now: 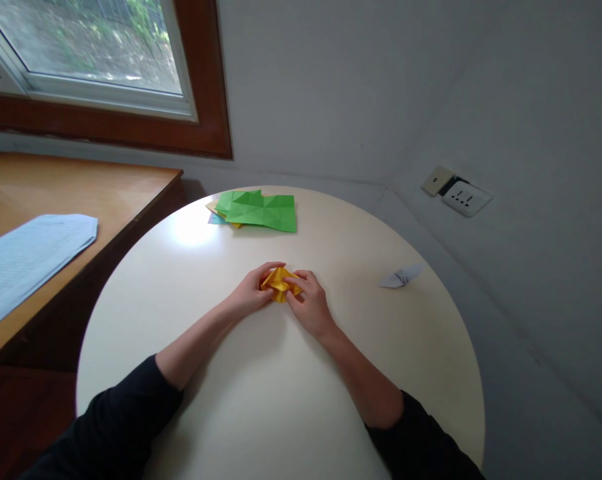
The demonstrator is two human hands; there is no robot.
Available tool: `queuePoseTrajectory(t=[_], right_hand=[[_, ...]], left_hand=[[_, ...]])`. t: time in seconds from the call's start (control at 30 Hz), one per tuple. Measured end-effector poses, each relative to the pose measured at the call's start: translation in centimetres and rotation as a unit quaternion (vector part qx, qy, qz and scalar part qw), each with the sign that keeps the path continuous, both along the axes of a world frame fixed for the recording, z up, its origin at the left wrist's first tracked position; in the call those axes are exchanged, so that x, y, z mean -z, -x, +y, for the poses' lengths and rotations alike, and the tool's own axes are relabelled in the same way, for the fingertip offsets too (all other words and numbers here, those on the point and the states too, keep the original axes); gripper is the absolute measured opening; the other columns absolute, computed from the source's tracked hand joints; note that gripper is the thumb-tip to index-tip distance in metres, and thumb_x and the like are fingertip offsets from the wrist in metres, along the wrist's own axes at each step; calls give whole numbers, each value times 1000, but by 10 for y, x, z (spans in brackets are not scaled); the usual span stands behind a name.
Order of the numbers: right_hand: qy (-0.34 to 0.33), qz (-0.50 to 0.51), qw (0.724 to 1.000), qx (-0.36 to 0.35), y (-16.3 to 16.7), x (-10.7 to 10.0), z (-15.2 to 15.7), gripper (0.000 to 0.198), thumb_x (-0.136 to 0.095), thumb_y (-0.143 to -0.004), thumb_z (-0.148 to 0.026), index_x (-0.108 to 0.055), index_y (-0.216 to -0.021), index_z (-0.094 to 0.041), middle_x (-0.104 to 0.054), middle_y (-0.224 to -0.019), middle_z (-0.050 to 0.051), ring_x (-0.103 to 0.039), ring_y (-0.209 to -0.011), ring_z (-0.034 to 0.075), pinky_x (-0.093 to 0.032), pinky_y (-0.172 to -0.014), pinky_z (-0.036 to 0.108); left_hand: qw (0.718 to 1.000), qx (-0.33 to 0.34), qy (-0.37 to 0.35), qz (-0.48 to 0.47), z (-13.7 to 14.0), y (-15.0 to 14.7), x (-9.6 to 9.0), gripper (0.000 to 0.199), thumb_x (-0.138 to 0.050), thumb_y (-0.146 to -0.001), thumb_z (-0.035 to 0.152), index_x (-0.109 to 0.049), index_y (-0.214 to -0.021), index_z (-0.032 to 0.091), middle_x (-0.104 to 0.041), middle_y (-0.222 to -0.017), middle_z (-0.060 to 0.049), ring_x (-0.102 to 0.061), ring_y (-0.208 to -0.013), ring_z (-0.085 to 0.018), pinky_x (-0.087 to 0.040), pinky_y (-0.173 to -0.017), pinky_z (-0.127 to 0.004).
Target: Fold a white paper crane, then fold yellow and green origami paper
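A small piece of folded yellow origami paper (281, 280) is held between both hands over the middle of the round white table (181, 300). My left hand (253, 290) grips its left side, fingers curled behind and thumb in front. On the other side, my right hand (311, 303) pinches the right part of the paper with thumb and fingers. Creases and raised flaps show on the yellow paper; its edges are partly covered by the fingers.
Creased green paper (263, 212) lies over other coloured sheets at the table's far side. A folded white paper piece (402, 277) rests near the right edge. On the left, a wooden desk (105, 180) carries a stack of papers (41, 257). A wall socket (465, 198) is at right.
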State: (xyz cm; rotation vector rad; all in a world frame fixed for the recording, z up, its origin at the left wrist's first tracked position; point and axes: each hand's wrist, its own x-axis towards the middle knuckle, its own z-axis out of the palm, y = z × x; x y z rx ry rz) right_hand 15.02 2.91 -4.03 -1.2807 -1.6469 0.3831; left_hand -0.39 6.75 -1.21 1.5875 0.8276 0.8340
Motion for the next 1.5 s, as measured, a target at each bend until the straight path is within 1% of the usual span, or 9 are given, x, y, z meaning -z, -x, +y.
queuePoseTrajectory(t=[0.17, 0.3, 0.5, 0.67, 0.87, 0.97, 1.13, 1.33, 1.5], right_hand=[[-2, 13, 1000, 14, 0, 1, 0, 22, -54, -75, -13, -67, -88, -24, -55, -97, 5, -56, -93, 19, -51, -81, 35], [-5, 14, 999, 28, 1, 3, 1, 22, -54, -75, -12, -68, -86, -24, -57, -95, 5, -56, -91, 19, -51, -81, 35], [-10, 9, 1000, 26, 0, 4, 3, 22, -55, -75, -11, -69, -85, -24, -57, -95, 5, -56, -91, 19, -52, -80, 36], [-27, 25, 999, 9, 0, 4, 1, 22, -58, -75, -12, -69, -87, -27, -56, -98, 4, -54, -95, 19, -53, -77, 34], [-54, 0, 999, -2, 2, 0, 0, 23, -61, -74, -11, -69, -87, -27, -57, -101, 5, -53, -97, 19, -52, -78, 35], [-74, -14, 997, 4, 2, -2, 0, 19, -63, -73, -14, -69, -86, -27, -57, -101, 5, -54, -97, 20, -52, -79, 36], [-61, -15, 998, 10, 3, -3, -2, 15, -60, -78, -18, -69, -83, -28, -57, -102, 5, -53, -98, 20, -53, -76, 35], [-55, -12, 998, 23, 5, -4, -2, 13, -58, -80, -20, -68, -81, -26, -56, -99, 6, -54, -94, 19, -52, -77, 36], [-64, -4, 998, 11, 4, -7, -2, 14, -60, -78, -18, -68, -82, -28, -57, -99, 4, -54, -96, 19, -51, -78, 36]], left_hand=[[1000, 19, -21, 4, 2, 2, 6, 61, -42, -58, 8, -50, -118, 15, -62, -106, -7, -58, -96, -18, -47, -77, -26], [999, 27, -35, 2, 2, 1, 8, 58, -45, -60, 8, -51, -117, 16, -62, -107, -7, -58, -94, -18, -47, -77, -27], [1000, 7, -27, -5, -3, -5, 5, 50, -57, -70, 20, -48, -119, 13, -63, -99, -8, -60, -85, -17, -48, -74, -28], [998, -39, -39, 14, -4, -8, 6, 54, -60, -68, 22, -48, -119, 13, -63, -93, -7, -59, -81, -17, -47, -71, -28], [998, -55, -28, 10, -4, -8, 5, 54, -58, -64, 19, -48, -117, 13, -62, -88, -5, -58, -74, -15, -46, -64, -24], [998, -55, -37, 7, -4, -9, 7, 52, -58, -64, 19, -49, -115, 12, -62, -86, -5, -58, -74, -15, -46, -64, -25], [998, -42, -49, 19, -4, -8, 8, 50, -54, -65, 16, -51, -115, 13, -63, -87, -5, -58, -76, -16, -46, -66, -25], [996, -35, -73, 34, -3, -8, 9, 48, -52, -66, 14, -53, -113, 13, -63, -97, -8, -59, -87, -19, -47, -75, -29], [996, -35, -82, 25, -2, -8, 11, 45, -53, -65, 13, -56, -110, 15, -64, -99, -7, -59, -91, -20, -47, -79, -31]])
